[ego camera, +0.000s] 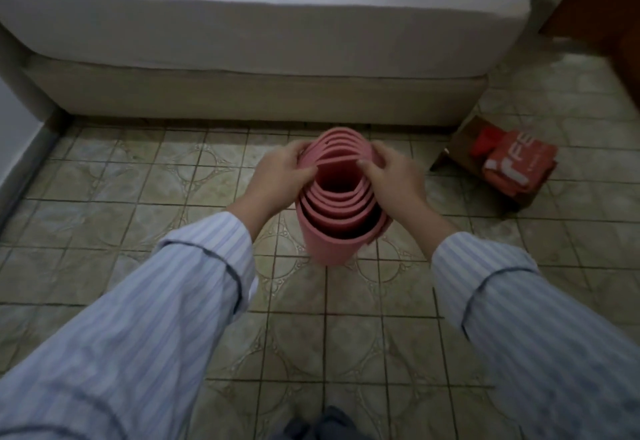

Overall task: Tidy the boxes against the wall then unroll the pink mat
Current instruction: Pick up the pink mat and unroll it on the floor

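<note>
Pink foam, rolled in many loose layers, is what both hands hold: the pink mat (341, 207) stands on end in front of the person, above the tiled floor (138, 179), and we look down into its open spiral. Whether its lower end touches the tiles I cannot tell. The left hand (284, 176) grips the upper rim from the left side, thumb against the outer layer. The right hand (388, 179) pinches the rim from the right, thumb on the inner edge and fingers curled behind.

I judge the unrolling has not started, and several things could go wrong. The coil is already slack, so if one hand lets go, the layers may spring open by themselves and the mat may fall sideways. The bed (242, 58) is near behind the roll; if the mat is laid down pointing that way, it will meet the bed base before it is fully open. The cardboard box (498, 165) with red packaging lies tipped at the right, beside the bed corner, and it does not look tidied; a mat opened toward it may cover or push it. The grip on only the top edge also gives little control of the bottom end.
</note>
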